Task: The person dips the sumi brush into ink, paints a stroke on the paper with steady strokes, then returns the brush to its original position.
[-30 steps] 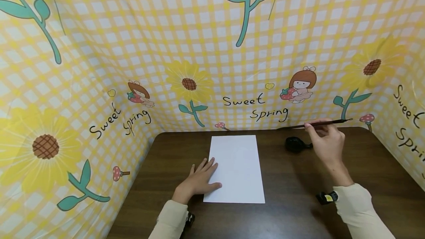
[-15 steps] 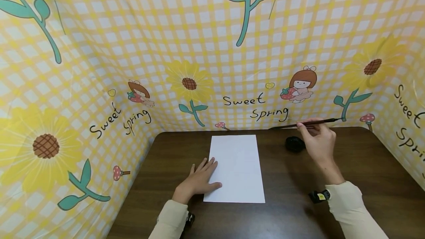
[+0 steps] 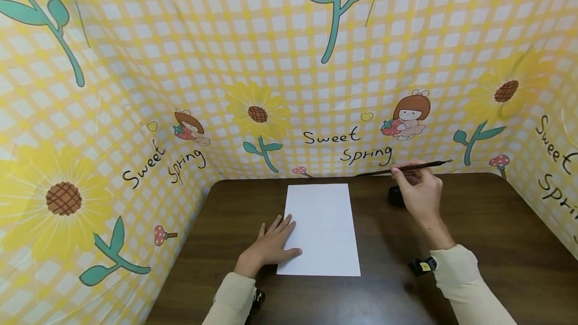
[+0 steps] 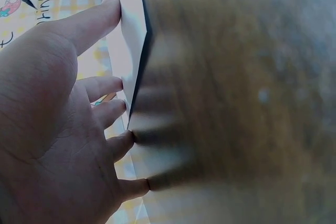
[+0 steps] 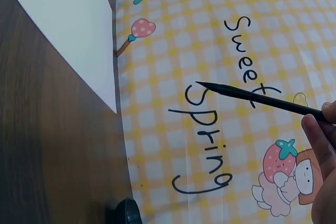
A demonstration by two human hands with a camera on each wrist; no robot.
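Observation:
My left hand (image 3: 270, 246) rests with spread, straight fingers on the left edge of a blank white sheet of paper (image 3: 325, 229). In the left wrist view the fingertips (image 4: 121, 139) meet the paper's edge and the tabletop. Above the back right of the table, my right hand (image 3: 422, 194) pinches a dark writing brush (image 3: 415, 167) between thumb and fingers. The brush lies nearly level, its pointed black tip (image 5: 207, 85) toward the left. Just below that hand stands a small round black ink dish (image 3: 395, 196), partly hidden by the hand.
The paper lies mid-table on a dark brown wooden table (image 3: 217, 245). A yellow checked cloth (image 3: 280, 64) with flowers and lettering rises behind the table and along both sides. A black strap device (image 3: 423, 266) sits at the right wrist.
My right hand has moved left with the brush, now overlapping the black dish in the head view. The left hand and paper have stayed where they were.

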